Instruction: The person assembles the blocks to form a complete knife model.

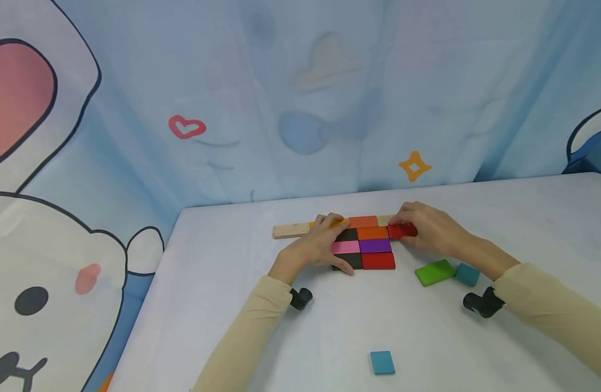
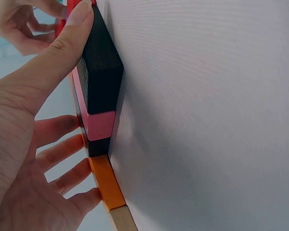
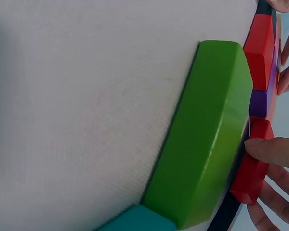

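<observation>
Flat coloured blocks lie in close rows on the white table. The front row pairs a black block (image 1: 348,262) with a red block (image 1: 378,261); behind come a pink block (image 1: 346,247) and a purple block (image 1: 375,246). My left hand (image 1: 312,245) spreads over their left side, thumb on the black block (image 2: 103,62), fingertips by an orange-yellow block (image 2: 108,180) in the back row. Between thumb and fingers, my right hand (image 1: 430,228) pinches another red block (image 3: 253,166) at the right end of the row with an orange block (image 1: 372,233).
A green block (image 1: 435,273) and a teal block (image 1: 467,274) lie below the right wrist. A blue square block (image 1: 382,362) sits near the front. One pale wooden strip (image 1: 289,231) extends leftward from the back row. Behind the table hangs a printed blue curtain (image 1: 261,136).
</observation>
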